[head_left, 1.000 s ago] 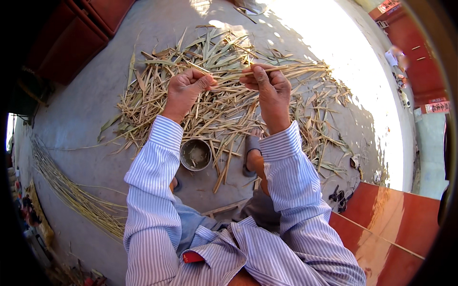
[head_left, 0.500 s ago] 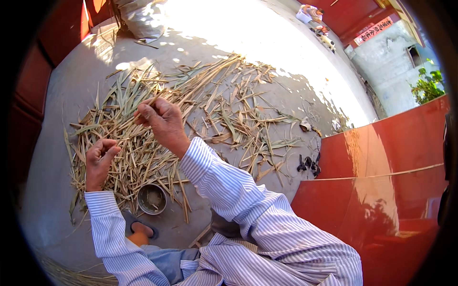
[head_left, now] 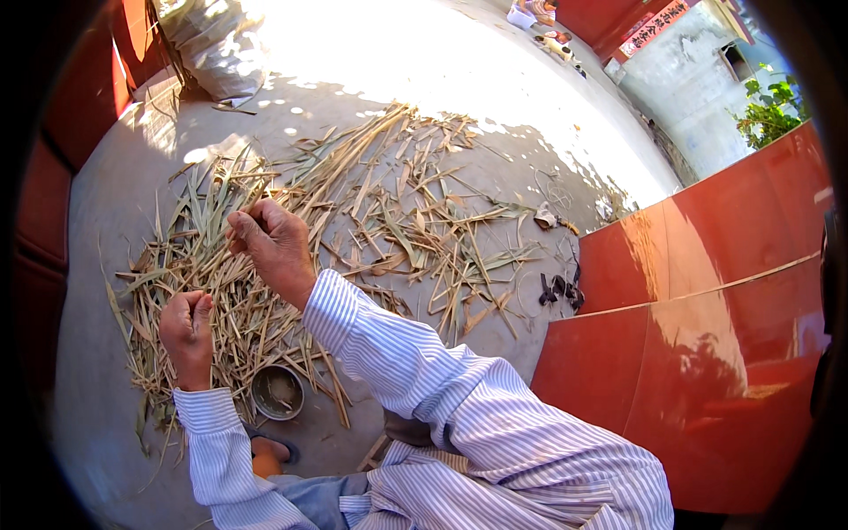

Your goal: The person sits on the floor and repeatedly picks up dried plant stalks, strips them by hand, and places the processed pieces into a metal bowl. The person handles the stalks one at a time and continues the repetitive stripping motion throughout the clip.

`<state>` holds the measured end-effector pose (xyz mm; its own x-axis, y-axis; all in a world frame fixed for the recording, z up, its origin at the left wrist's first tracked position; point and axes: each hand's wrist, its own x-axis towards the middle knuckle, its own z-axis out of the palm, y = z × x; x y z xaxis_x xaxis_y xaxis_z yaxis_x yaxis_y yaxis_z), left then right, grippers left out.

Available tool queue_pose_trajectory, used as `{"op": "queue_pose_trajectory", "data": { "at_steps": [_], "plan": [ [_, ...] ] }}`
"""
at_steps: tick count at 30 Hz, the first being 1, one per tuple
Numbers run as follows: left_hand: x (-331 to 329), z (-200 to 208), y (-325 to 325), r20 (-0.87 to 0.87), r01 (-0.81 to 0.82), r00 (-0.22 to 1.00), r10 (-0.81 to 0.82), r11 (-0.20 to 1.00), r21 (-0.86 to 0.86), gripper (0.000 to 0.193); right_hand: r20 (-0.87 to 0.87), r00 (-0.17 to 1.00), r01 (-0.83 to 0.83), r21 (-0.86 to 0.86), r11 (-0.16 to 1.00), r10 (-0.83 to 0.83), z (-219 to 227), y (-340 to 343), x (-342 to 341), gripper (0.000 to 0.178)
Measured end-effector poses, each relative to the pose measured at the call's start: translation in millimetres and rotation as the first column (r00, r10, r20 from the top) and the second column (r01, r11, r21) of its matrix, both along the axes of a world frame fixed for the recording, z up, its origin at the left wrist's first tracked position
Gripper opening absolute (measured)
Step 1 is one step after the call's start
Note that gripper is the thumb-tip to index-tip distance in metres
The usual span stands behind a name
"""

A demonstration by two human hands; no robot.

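Note:
My left hand is closed, thumb upward, over the left side of a heap of dry stalks and leaves. Farther forward and to its right, my right hand is also closed, with its fingertips curled together above the heap. Whatever either hand holds is too thin or hidden to make out against the straw-coloured pieces. A round metal bowl with cloudy contents stands at the heap's near edge, below my hands. Longer stalks lie bunched at the far side of the heap.
A bulging pale sack stands at the far left. Glossy red panels rise on the right, with dark scraps beside them. At the far right, a person is near a white container, with an animal close by.
The view has shifted, so the heap and bowl sit farther left and lower. My left hand has turned thumb-up and its fingers have closed tighter. The stalk seen in my right fingers no longer stands out.

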<state>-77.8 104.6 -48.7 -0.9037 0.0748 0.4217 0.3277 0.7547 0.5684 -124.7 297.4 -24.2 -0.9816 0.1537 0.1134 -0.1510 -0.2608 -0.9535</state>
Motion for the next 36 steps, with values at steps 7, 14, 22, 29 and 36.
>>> {"op": "queue_pose_trajectory", "data": {
  "at_steps": [7, 14, 22, 29, 36],
  "plan": [
    [2, 13, 14, -0.294, -0.06, 0.956, 0.005, 0.983, -0.176, 0.011, 0.104, 0.994, 0.03, -0.017, 0.999, -0.028, -3, 8, -8, 0.023],
    [3, 0, -13, 0.021, -0.096, 0.995, 0.094, 0.959, 0.267, 0.016, -0.004, 0.994, -0.106, -0.083, 0.991, 0.106, 3, -1, 0, 0.019],
    [12, 13, -56, 0.483, -0.036, 0.779, -0.4, 0.74, 0.672, 0.017, -0.303, 0.865, -0.383, 0.119, 0.916, 0.401, 18, 4, 11, 0.012],
    [32, 12, -74, 0.473, 0.054, 0.736, -0.484, 0.739, 0.671, 0.016, -0.268, 0.915, -0.237, 0.244, 0.94, 0.301, 16, 17, 20, 0.017],
    [65, 18, -72, 0.259, 0.116, 0.94, -0.222, 0.923, 0.368, 0.025, -0.207, 0.971, -0.077, 0.21, 0.975, 0.121, 9, 21, 23, 0.024]
  ]
}}
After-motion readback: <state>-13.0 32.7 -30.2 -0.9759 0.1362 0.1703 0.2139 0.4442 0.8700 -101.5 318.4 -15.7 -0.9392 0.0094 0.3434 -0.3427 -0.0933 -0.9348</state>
